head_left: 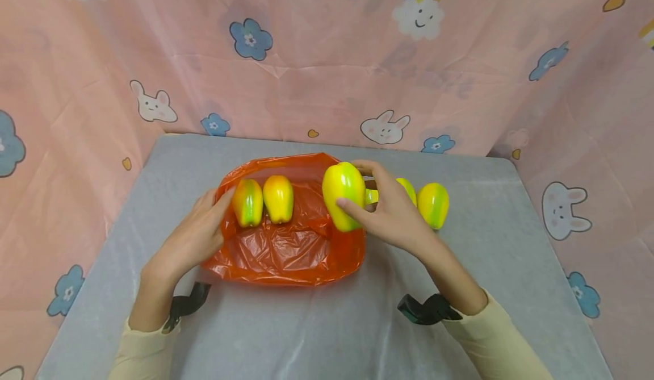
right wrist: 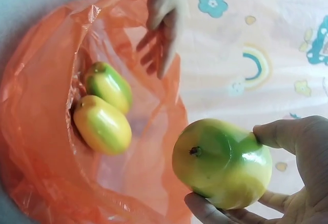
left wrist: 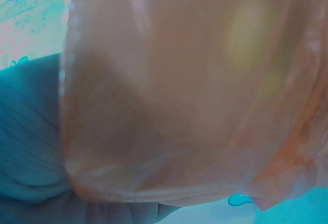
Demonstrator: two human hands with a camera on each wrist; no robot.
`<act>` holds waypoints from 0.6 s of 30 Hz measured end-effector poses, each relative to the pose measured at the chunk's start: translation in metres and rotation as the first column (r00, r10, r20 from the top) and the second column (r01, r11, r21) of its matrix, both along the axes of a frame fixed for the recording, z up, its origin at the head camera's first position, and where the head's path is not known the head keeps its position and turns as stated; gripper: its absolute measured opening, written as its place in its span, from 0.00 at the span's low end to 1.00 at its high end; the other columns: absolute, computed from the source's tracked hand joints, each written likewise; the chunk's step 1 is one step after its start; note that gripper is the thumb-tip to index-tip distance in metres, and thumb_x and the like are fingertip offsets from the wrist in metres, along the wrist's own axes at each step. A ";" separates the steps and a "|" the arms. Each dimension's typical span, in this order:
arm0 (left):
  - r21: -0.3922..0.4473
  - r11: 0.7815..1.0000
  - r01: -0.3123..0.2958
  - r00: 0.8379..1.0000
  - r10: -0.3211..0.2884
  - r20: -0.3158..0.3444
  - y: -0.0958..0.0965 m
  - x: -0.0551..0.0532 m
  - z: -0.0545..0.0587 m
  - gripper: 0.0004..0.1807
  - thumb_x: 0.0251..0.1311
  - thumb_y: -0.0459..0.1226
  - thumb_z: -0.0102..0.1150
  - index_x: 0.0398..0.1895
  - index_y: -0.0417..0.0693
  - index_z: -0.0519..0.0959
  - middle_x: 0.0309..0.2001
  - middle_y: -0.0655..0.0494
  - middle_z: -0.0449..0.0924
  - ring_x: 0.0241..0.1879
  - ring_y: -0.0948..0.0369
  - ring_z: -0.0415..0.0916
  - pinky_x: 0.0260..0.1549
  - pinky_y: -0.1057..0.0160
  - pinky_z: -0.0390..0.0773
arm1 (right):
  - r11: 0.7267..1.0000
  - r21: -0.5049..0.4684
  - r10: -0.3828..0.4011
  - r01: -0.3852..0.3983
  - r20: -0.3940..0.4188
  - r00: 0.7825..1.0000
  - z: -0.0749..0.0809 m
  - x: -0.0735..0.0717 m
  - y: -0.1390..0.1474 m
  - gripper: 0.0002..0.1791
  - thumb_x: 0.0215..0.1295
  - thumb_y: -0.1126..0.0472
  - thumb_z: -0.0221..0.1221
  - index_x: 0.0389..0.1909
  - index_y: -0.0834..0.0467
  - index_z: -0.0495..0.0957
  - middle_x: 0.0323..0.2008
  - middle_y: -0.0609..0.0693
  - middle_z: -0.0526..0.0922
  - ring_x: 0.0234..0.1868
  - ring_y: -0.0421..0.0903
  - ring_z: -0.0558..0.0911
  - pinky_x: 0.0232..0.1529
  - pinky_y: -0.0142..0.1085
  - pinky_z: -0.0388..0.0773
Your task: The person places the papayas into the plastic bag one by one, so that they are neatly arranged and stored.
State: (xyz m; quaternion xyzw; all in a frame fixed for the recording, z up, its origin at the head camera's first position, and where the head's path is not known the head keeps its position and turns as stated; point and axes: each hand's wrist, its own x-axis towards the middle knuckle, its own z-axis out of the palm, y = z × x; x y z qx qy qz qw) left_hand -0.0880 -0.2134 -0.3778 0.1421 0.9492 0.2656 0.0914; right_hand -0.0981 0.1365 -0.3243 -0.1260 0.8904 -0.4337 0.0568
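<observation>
Gripping a yellow-green fruit [head_left: 340, 182] mid-frame with right hand [head_left: 389, 211], touching orange bag [head_left: 278, 255] at center left with left hand [head_left: 196, 235] of unclear grip, ideally spreading its mouth wide

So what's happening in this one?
A person's right grip holds a yellow-green fruit by the right side of an open red bag, while the left grip holds the bag's left rim. Two fruits already lie inside. More fruits sit on the grey table, to the bag's right.
</observation>
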 end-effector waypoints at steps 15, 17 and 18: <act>-0.022 1.000 0.013 1.000 -0.013 -0.023 0.000 0.000 0.002 0.42 0.62 0.18 0.47 0.82 0.33 0.56 0.75 0.29 0.61 0.73 0.36 0.61 0.75 0.31 0.65 | 0.989 0.076 0.122 -0.123 0.020 0.992 0.001 -0.027 -0.040 0.41 0.68 0.48 0.69 0.76 0.56 0.63 0.71 0.54 0.74 0.68 0.57 0.79 0.63 0.54 0.85; -0.020 1.000 0.013 1.000 -0.014 -0.025 -0.001 0.000 0.002 0.42 0.62 0.18 0.47 0.82 0.33 0.56 0.75 0.30 0.61 0.73 0.36 0.61 0.75 0.31 0.65 | 0.987 0.074 0.141 -0.143 0.031 0.990 -0.002 -0.031 -0.045 0.41 0.69 0.48 0.68 0.76 0.56 0.62 0.71 0.54 0.73 0.69 0.57 0.79 0.64 0.54 0.85; -0.020 1.000 0.013 1.000 -0.014 -0.024 -0.001 0.000 0.002 0.42 0.61 0.18 0.47 0.82 0.33 0.56 0.75 0.30 0.61 0.73 0.36 0.61 0.75 0.31 0.65 | 0.985 0.077 0.152 -0.154 0.031 0.988 -0.003 -0.033 -0.048 0.40 0.69 0.48 0.67 0.77 0.56 0.62 0.71 0.53 0.73 0.69 0.56 0.78 0.64 0.53 0.84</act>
